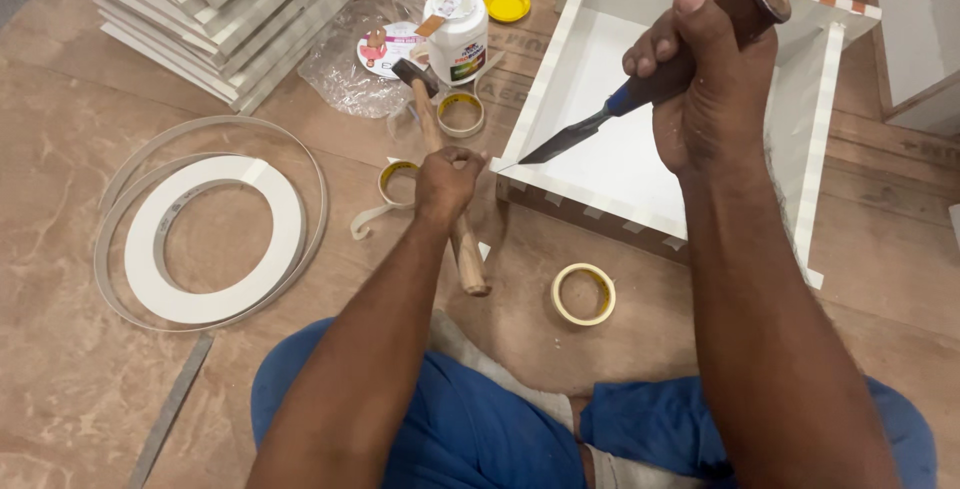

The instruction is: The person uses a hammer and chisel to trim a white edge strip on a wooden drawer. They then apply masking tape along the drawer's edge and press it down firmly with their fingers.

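Left hand grip closed on the wooden-handled hammer, just left of the white open wooden box on the floor | right hand grip closed on the blue-handled steel chisel, tip at the box's near-left corner edge | edge tape looks stuck on, trimming not finished | yellow tape roll near the box front | white glue bottle beyond the hammer.

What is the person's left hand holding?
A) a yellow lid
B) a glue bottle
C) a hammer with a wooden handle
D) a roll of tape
C: the left hand is wrapped around the wooden handle of a hammer, while the right hand grips a chisel whose tip rests at the corner of the white box.
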